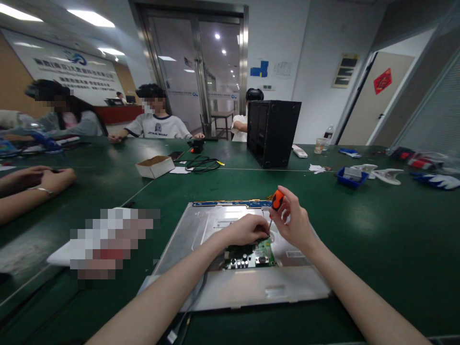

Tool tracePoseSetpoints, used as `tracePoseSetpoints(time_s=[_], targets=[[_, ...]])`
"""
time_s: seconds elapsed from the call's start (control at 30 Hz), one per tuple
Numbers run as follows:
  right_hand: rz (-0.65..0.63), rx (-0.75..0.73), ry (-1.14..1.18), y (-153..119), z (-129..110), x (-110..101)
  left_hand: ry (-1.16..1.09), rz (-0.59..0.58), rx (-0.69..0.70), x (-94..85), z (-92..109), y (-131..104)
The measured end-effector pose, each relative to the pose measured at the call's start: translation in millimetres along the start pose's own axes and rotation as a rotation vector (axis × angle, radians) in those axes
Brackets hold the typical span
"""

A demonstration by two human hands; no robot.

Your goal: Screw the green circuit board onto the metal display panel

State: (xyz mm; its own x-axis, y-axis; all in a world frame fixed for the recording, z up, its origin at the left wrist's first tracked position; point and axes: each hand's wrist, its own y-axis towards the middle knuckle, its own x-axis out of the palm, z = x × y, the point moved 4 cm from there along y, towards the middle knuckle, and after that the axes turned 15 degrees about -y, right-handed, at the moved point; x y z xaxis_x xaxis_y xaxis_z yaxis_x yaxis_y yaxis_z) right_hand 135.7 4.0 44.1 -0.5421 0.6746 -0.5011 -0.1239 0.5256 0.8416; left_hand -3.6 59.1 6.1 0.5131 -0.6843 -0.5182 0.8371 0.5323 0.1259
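A flat metal display panel (215, 220) lies on the green table, with a green circuit board (264, 254) on its middle and a blue strip board (230, 204) along its far edge. Held upright in my right hand (293, 220) is an orange and black screwdriver (277, 200), its shaft pointing down to the board's far edge. My left hand (249, 229) is closed beside the screwdriver tip, over the board; whatever its fingers pinch is hidden. A dark cable (197, 297) runs from under my left forearm over the panel's near edge.
Beyond the panel stand a black computer case (275, 134), a white open box (155, 166) and coiled black cables (204, 164). A blue tray (352, 177) and gloves (436, 180) lie at right. Another person's hands (53, 181) rest at left; more people sit across the table (359, 215).
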Motion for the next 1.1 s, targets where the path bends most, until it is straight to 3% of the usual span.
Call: tracePoseSetpoints(time_s=[0.43,0.87,1.1], targets=[[-0.016,-0.011,-0.004,0.7,1.0,0.3,-0.015,0.000,-0.015,-1.5,1.8,-1.1],[0.046,-0.022,-0.003,1.9,-0.4,-4.7,-0.102,0.009,-0.031,-1.2,-3.6,-1.0],[0.050,-0.018,0.004,2.3,0.5,-5.3,-0.100,0.098,-0.050,-11.3,-2.5,0.5]])
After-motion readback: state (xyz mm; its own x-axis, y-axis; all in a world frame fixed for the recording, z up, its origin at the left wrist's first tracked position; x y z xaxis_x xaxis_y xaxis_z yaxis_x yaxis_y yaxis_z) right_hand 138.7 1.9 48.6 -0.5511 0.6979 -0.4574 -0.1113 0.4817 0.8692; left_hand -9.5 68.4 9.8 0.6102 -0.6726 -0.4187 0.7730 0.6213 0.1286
